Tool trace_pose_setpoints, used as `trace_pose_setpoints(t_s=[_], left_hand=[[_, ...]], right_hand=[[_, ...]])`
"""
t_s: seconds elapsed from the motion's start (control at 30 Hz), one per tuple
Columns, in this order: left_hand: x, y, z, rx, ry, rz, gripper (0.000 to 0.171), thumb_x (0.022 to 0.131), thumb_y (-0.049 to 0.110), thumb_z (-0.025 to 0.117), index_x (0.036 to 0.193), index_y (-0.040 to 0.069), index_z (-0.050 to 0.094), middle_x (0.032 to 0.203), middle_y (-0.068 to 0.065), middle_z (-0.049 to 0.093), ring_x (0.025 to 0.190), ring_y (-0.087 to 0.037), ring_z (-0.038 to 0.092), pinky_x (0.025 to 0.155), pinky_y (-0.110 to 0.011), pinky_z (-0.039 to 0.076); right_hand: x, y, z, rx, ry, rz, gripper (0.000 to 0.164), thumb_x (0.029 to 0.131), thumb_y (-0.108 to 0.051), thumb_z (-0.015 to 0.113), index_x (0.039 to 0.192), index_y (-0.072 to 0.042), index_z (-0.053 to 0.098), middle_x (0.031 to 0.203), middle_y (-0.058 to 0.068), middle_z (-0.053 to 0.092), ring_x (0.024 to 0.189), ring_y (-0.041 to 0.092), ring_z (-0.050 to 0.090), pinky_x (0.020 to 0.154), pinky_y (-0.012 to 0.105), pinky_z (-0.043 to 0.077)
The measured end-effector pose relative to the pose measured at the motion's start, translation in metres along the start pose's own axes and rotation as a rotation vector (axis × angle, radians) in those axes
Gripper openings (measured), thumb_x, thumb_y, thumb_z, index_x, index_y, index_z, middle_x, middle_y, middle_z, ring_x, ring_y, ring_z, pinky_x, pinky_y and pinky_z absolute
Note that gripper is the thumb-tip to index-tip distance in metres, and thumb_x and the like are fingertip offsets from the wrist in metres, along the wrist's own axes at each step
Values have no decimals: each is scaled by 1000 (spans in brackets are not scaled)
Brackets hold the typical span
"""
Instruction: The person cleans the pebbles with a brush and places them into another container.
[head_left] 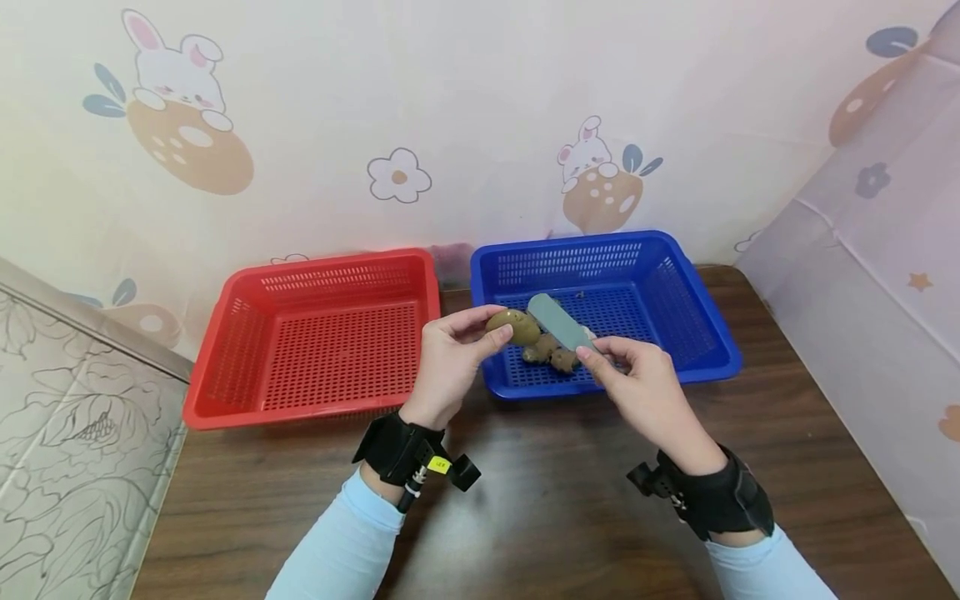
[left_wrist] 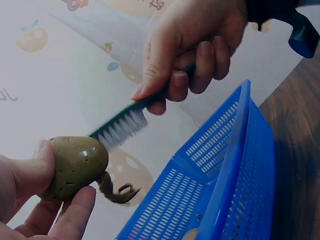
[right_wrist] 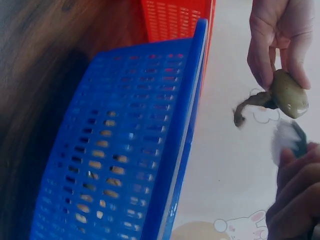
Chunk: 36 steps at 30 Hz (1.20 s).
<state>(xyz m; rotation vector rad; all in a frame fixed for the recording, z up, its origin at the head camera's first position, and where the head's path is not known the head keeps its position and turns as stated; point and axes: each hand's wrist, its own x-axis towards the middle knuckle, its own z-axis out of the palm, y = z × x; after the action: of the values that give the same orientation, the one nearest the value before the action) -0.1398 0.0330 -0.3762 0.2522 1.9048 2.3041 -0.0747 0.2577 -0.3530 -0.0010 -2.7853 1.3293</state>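
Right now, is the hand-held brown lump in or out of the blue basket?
Out: both wrist views show the left hand holding the brown lump clear of the blue basket's rim.

Left hand pinches; right hand grips (thumb extended); forearms reach forward

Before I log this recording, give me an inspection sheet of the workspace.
Surface: brown wood-grain table.
Job's things: glossy olive-brown oval object with a thin dark strand; long green brush with pale bristles close to it; lumpy brown pieces in the rectangular blue plastic basket; rectangular red plastic basket left of it.
Clutter: tiny dark bit in the blue basket; otherwise nothing seen.
Hands: left hand pinches the oval object; right hand holds the brush.
Cables: short connector-like piece on the black left wristband; none seen trailing.
Surroundings: pale backdrop printed with rabbits and flowers; line-drawn floral panel far left.
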Motion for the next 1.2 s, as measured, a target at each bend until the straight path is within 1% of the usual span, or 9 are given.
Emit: trace_pose_setpoints(t_s=[0.2,0.37,0.47,0.63,0.8,0.9,1.0,1.1,1.2], left_hand=[[0,2,2,-77,4,-56,28,79,19,75,105,8,68,102,-11,70,88,-22,70,78,-38,57],[0,3,4,-195,71,-136,37,79,19,76,107,1,61,101,-16,68,91,-25,69,80,-42,56],[1,4,6,-278,78,-178,41,81,18,73,115,1,56,107,-17,65,96,-26,68,82,-40,56],[1,8,7,-386,36,-245,38,88,19,66,122,5,55,120,-15,60,106,-27,65,84,-36,55],[-1,12,8,-475,-31,-317,33,90,19,62,119,3,57,124,-15,58,113,-28,61,87,-34,53],[-1,13,8,-530,-58,-327,34,91,17,60,122,2,55,126,-15,57,116,-30,58,89,-34,52],[-2,15,9,-576,-83,-328,35,92,17,59,124,2,53,127,-16,57,118,-30,57,91,-34,52],[-3,16,10,-596,-92,-346,36,92,17,59,125,3,53,128,-16,57,118,-29,57,92,-35,51],[-3,16,11,-567,-73,-374,37,90,18,62,124,4,55,125,-15,59,118,-30,57,92,-34,51]], right_hand=[[-4,-6,1,77,-22,-8,34,92,-44,54,99,-13,66,66,6,51,50,12,45,40,26,37],[-4,-4,4,15,17,-8,37,92,-46,53,99,-13,67,67,5,53,49,10,43,40,25,34],[-6,-3,4,-12,46,-18,35,92,-46,53,99,-15,67,67,4,54,49,12,41,39,25,31],[-7,-3,8,-10,20,-50,31,92,-46,54,99,-19,67,70,2,56,52,14,41,42,26,32],[-6,-3,8,-18,105,-42,32,92,-45,54,97,-16,68,71,4,58,51,12,42,40,25,33],[-8,-5,7,9,123,-50,29,91,-42,56,97,-16,68,71,4,58,51,12,42,40,25,32],[-9,-6,8,35,92,-67,26,92,-40,57,98,-17,68,73,3,58,52,12,41,41,25,32],[-7,-7,8,23,95,-71,28,92,-41,56,97,-17,68,72,3,58,52,12,41,41,25,32],[-6,-6,8,-4,141,-65,30,91,-44,55,96,-17,68,71,2,57,53,12,42,41,25,33]])
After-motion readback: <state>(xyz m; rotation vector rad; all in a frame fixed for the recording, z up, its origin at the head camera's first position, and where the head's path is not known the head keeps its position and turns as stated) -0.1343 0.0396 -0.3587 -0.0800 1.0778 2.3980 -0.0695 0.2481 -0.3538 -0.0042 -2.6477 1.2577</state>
